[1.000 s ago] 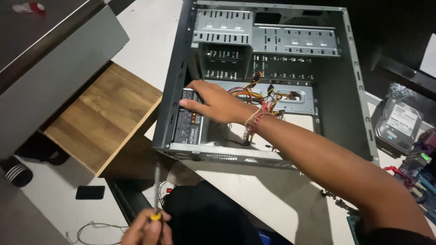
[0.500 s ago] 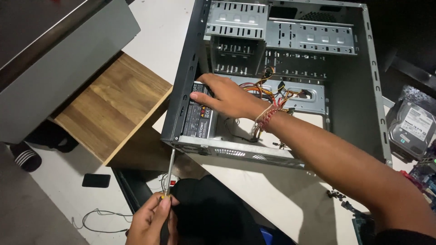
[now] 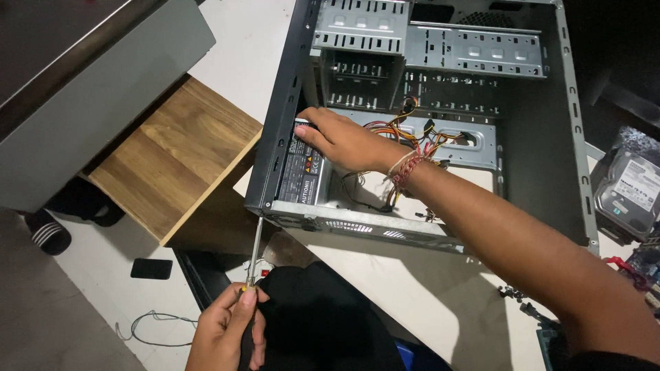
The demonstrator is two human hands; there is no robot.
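The left hand (image 3: pixel 227 330) has its fingers clamped on a screwdriver (image 3: pixel 254 251). It points up at the computer case (image 3: pixel 275 151) edge. The right hand (image 3: pixel 344 141) lies flat, fingers together, on the power box (image 3: pixel 302 172) inside.

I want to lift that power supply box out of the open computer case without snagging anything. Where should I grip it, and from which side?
Probably by the long side walls of the power supply, coming down from above through the open side of the case. It lies flat in the corner against the case's rear wall, so only its top is free. The right hand already rests there. Keep fingers clear of the cable bundle at its inner end.
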